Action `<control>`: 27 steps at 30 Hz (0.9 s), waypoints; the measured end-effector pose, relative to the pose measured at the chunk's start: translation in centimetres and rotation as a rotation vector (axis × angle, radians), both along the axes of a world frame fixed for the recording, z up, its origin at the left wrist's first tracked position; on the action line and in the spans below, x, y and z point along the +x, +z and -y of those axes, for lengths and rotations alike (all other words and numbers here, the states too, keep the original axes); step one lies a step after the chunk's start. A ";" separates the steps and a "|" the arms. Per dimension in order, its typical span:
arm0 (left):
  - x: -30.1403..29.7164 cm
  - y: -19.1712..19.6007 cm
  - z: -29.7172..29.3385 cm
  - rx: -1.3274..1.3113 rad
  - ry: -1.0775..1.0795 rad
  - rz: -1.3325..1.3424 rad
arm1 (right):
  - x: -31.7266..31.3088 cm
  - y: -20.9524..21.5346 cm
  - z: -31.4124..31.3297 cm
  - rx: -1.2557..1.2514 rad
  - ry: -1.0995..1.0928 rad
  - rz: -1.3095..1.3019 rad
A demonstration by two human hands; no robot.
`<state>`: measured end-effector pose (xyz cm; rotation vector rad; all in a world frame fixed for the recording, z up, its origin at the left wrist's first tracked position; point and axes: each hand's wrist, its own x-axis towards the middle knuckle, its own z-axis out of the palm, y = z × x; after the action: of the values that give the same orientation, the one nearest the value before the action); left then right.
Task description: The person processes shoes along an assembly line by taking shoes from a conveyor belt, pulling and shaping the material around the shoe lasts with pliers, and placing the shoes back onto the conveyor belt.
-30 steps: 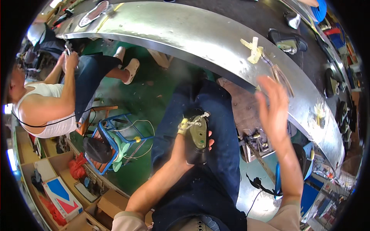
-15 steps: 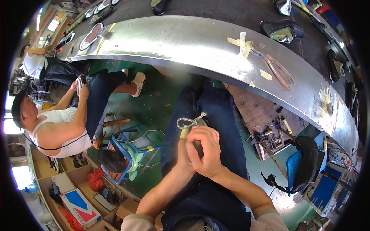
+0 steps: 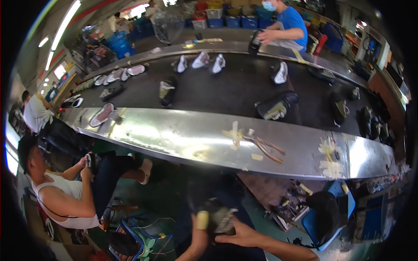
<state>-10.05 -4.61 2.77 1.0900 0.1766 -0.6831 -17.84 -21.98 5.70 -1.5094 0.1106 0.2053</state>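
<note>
Over to the left, the person's left hand [image 3: 199,232], a yellow wrap [image 3: 202,220] on one finger, curls against the shoe [image 3: 213,212], gripping it. The shoe is low over the lap [image 3: 230,253], dark and blurred, with an olive upper and pale lacing [image 3: 226,221]. The right hand [image 3: 241,234], covering its top half a second ago, now clasps its right side, thumb and fingers spread around it.
</note>
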 end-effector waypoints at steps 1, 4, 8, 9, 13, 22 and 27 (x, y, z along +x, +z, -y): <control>0.8 0.6 0.8 -0.005 0.020 0.025 | 1.0 -0.4 0.8 -0.096 -0.093 -0.065; 3.9 5.4 3.0 0.147 -0.330 0.680 | 2.4 5.1 8.3 0.199 -0.304 -0.199; 5.0 3.4 0.8 0.228 -0.211 0.568 | 6.6 7.3 20.4 0.145 -0.791 0.071; 5.3 1.4 0.1 0.294 -0.166 0.513 | 7.5 5.6 26.4 -0.028 -0.832 0.131; 6.3 -2.0 -1.5 0.338 -0.063 0.451 | 10.3 1.8 45.9 -1.016 -1.044 0.237; 9.5 -5.8 -1.9 0.551 0.005 0.322 | 15.7 3.6 42.5 -1.706 -0.810 0.356; 12.2 -7.0 -0.8 0.614 0.019 0.270 | 26.0 1.4 37.2 -1.725 -0.456 0.396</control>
<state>2.13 -3.77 -4.25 1.7539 0.1674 -0.4633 8.17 -59.22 7.12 -3.1111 0.3590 -0.7767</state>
